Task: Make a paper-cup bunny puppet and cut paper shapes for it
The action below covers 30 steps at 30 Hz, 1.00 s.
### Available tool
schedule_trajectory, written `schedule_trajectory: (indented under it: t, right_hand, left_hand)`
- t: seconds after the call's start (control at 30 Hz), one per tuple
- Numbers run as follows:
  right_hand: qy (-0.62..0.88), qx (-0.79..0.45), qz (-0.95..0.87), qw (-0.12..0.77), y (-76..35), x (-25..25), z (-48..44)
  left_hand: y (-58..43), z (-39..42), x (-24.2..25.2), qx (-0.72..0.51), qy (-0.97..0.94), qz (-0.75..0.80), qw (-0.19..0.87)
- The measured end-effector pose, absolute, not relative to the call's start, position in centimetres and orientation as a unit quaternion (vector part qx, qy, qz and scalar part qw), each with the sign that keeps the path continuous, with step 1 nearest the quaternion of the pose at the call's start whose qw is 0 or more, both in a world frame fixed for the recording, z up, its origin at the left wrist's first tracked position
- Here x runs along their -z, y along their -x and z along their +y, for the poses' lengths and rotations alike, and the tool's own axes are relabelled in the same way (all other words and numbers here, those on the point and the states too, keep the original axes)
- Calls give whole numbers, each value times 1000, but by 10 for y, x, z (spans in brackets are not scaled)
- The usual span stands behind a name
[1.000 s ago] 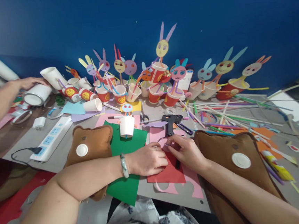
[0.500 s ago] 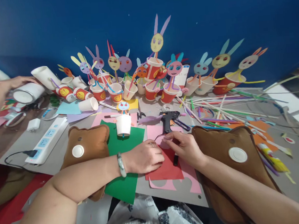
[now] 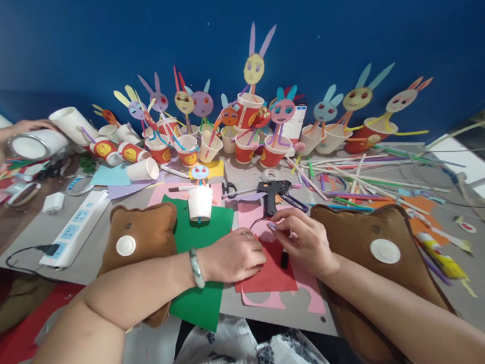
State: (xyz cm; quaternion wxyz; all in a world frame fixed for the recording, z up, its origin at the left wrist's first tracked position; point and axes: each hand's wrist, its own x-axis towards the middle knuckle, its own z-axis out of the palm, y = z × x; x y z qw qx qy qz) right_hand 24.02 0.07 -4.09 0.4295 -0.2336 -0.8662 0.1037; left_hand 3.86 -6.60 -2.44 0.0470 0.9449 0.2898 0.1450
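Note:
My left hand [image 3: 235, 256], with a bracelet at the wrist, rests palm down over the left edge of the red paper [image 3: 271, 276]. Its fingers are curled, and whatever lies under them is hidden. Between the thumb and fingertips of my right hand [image 3: 305, 241] is a small paper cutout [image 3: 272, 225] with a dark mark on it. A black pen cap or pen [image 3: 284, 259] lies on the red sheet below that hand. Behind both hands is a black glue gun [image 3: 272, 196]. A white paper cup [image 3: 201, 203] carrying a small blue paper face [image 3: 200, 173] stands beyond my left hand.
Paper-cup rabbits [image 3: 274, 151] line the blue wall. Brown cushioned warmers [image 3: 145, 230] flank my arms. A power strip [image 3: 75, 228] lies left; loose straws [image 3: 369, 174] spread right. Another person's hand [image 3: 29, 128] holds a white cylindrical container [image 3: 37, 144] at far left.
My right hand has lifted and turned slightly, bringing the small cutout into sight. My left hand has stayed put. The other person's container has shifted a little left.

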Motion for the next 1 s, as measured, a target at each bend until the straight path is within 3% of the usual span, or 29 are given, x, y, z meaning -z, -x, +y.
schedule_trajectory:
  t: [0.17,0.4,0.7,1.0]
  right_hand:
    - [188,18,-873,450,-243,38,-5]
    - [164,47,-877,449,-244,37,-6]
    - [83,45,-910,404,-247,33,-6]
    - [27,73,-924,375,-246,24,-6]
  left_hand:
    - [-39,-66,25,-151,-942,294,53]
    - [-39,-66,27,-145,-941,297,76]
    - [-40,-69,10,-257,-817,413,310]
    - [-43,-70,10,-330,-733,472,362]
